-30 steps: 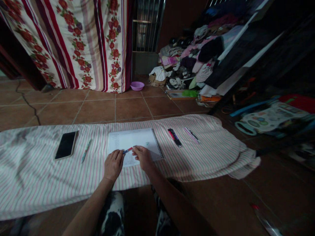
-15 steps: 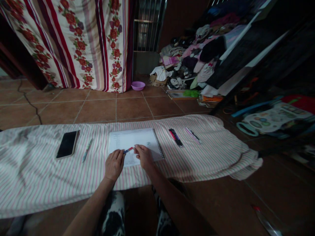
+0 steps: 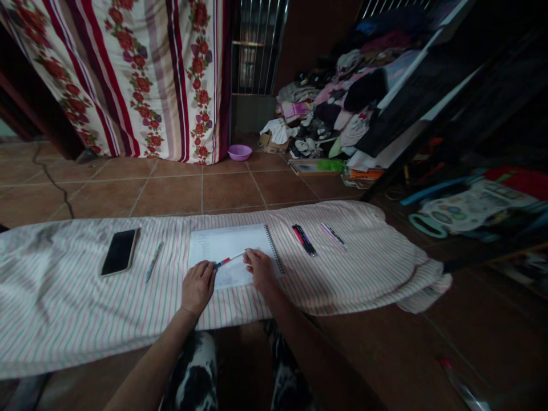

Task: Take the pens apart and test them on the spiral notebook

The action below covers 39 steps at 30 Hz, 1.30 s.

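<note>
A slim pen (image 3: pixel 223 262), blue and red at its left part with a thin white length toward the right, is held over an open spiral notebook (image 3: pixel 209 242). My left hand (image 3: pixel 198 283) rests at the notebook's lower left, closed on the pen's blue end. At the white end, the fingertips of my right hand (image 3: pixel 259 266) are pinched together. Whether the white length is part of the pen or is coming out of it, I cannot tell. Faint print or writing shows on the page. Both forearms reach in from below.
On the striped cloth (image 3: pixel 368 274) lie a phone (image 3: pixel 120 252) and a pale green pen (image 3: pixel 154 261) at left. Several dark pens (image 3: pixel 303 240) and some pink and black pens (image 3: pixel 334 236) lie at right. Beyond are a purple basin (image 3: pixel 240 152) and piled clothes (image 3: pixel 329 108).
My right hand has moved a little to the right, away from my left hand. A longer white length now shows between them. My left hand has stayed nearly in place.
</note>
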Each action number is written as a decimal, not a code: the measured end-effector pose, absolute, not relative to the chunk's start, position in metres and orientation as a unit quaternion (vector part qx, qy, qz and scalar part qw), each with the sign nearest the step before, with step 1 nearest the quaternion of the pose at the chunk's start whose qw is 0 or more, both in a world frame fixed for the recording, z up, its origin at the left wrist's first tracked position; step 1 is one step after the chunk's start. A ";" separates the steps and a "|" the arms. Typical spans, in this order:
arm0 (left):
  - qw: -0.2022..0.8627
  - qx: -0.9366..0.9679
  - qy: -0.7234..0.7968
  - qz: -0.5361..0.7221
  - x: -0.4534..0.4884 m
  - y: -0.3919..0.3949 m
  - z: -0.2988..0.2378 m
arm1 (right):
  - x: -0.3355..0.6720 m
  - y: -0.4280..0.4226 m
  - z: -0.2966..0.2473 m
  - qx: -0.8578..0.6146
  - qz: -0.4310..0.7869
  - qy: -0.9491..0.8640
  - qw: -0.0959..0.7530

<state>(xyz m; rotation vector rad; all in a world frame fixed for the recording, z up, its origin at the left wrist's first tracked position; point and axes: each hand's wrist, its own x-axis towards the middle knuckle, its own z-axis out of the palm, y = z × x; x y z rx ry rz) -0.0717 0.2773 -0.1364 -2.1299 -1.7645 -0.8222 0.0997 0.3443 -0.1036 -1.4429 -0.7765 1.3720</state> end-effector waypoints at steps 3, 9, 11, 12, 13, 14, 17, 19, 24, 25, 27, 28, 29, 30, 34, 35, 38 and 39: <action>0.137 -0.728 -0.609 -0.284 -0.077 0.273 -0.136 | 0.102 0.345 -0.104 -0.591 0.563 -0.306 0.489; 0.148 -0.714 -0.626 -0.275 -0.095 0.263 -0.133 | 0.105 0.342 -0.105 -0.576 0.573 -0.279 0.512; 0.147 -0.710 -0.632 -0.274 -0.101 0.261 -0.133 | 0.105 0.341 -0.106 -0.568 0.579 -0.264 0.522; 0.147 -0.708 -0.634 -0.274 -0.103 0.260 -0.133 | 0.105 0.341 -0.106 -0.564 0.583 -0.256 0.526; 0.145 -0.708 -0.634 -0.274 -0.104 0.260 -0.133 | 0.104 0.341 -0.107 -0.559 0.588 -0.248 0.529; 0.143 -0.708 -0.634 -0.275 -0.105 0.259 -0.134 | 0.102 0.341 -0.108 -0.554 0.594 -0.241 0.532; 0.131 -0.710 -0.634 -0.277 -0.106 0.258 -0.136 | 0.094 0.342 -0.111 -0.536 0.611 -0.221 0.539; 0.123 -0.712 -0.634 -0.276 -0.105 0.258 -0.137 | 0.087 0.344 -0.113 -0.524 0.619 -0.210 0.546; 0.112 -0.712 -0.640 -0.267 -0.105 0.259 -0.137 | 0.070 0.353 -0.118 -0.506 0.632 -0.191 0.556; 0.111 -0.712 -0.641 -0.266 -0.105 0.259 -0.137 | 0.067 0.355 -0.119 -0.502 0.634 -0.188 0.556; 0.106 -0.712 -0.642 -0.264 -0.105 0.260 -0.137 | 0.061 0.359 -0.120 -0.496 0.639 -0.187 0.557; 0.105 -0.712 -0.642 -0.263 -0.105 0.260 -0.137 | 0.059 0.361 -0.121 -0.492 0.642 -0.187 0.558; 0.104 -0.713 -0.643 -0.261 -0.105 0.261 -0.137 | 0.057 0.363 -0.122 -0.489 0.644 -0.187 0.558; 0.105 -0.713 -0.643 -0.259 -0.105 0.261 -0.137 | 0.055 0.364 -0.122 -0.487 0.646 -0.188 0.557; 0.107 -0.713 -0.646 -0.251 -0.106 0.261 -0.138 | 0.050 0.367 -0.126 -0.486 0.648 -0.190 0.556; 0.107 -0.714 -0.646 -0.249 -0.106 0.261 -0.138 | 0.050 0.367 -0.127 -0.486 0.648 -0.191 0.555; 0.111 -0.714 -0.645 -0.250 -0.105 0.261 -0.138 | 0.051 0.368 -0.130 -0.483 0.649 -0.199 0.553; 0.113 -0.714 -0.644 -0.251 -0.105 0.261 -0.138 | 0.051 0.367 -0.130 -0.482 0.650 -0.203 0.552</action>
